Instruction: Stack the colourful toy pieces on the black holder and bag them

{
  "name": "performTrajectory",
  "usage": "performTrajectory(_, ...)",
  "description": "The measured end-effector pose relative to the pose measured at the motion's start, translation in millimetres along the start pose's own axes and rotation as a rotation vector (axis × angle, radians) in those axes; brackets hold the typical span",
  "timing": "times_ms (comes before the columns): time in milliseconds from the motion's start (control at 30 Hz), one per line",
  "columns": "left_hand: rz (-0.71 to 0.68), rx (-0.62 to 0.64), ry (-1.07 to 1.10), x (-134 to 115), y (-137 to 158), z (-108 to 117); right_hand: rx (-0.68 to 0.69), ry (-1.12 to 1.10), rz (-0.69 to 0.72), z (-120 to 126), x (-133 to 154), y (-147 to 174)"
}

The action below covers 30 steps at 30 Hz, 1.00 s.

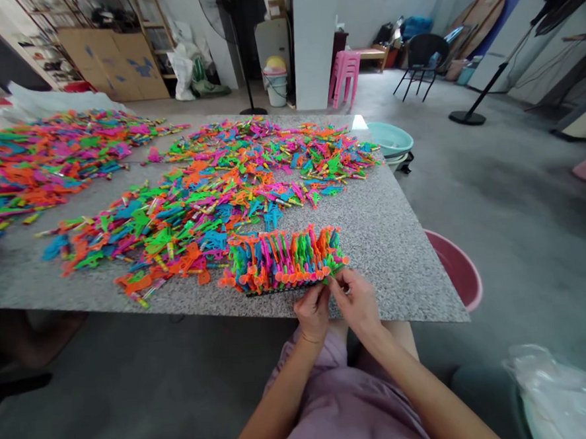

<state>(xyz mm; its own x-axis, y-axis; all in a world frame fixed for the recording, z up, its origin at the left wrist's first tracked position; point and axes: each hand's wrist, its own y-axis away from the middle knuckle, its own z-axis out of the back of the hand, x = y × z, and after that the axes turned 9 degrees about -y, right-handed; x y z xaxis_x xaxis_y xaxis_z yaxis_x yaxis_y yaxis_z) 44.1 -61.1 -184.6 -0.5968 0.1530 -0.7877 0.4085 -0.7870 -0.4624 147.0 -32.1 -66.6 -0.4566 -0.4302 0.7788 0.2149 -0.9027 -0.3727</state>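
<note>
On the bench (398, 239), toward six o'clock, a black-edged rack (277, 289) held rows of plastic pieces (295, 252). At its four o'clock corner, the right hand (358, 300) pinched a green piece (332, 271); the left hand (312, 311) curled alongside, its grip unclear.

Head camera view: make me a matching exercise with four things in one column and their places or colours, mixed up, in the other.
Things
1. Row of plastic pieces
2. Stacked stools
3. Right hand
4. Chair

Places or colours
A. plain pink
B. at the right end of the row
C. black
D. on the table, near the edge closest to the person

Right pairs: 1-D, 2-A, 3-B, 4-C
</note>
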Motion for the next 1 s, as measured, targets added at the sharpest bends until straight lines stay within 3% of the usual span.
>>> performTrajectory(267,-0.001,0.002,0.009,-7,-5,3,0.062,0.363,0.132,0,9,-4)
performTrajectory(467,-0.013,-0.006,0.011,-5,-4,0,0.116,0.334,0.156,1,12,-10)
performTrajectory(1000,0.006,-0.028,-0.056,-1,-3,-3,0.063,0.198,-0.067,-4,25,-15)
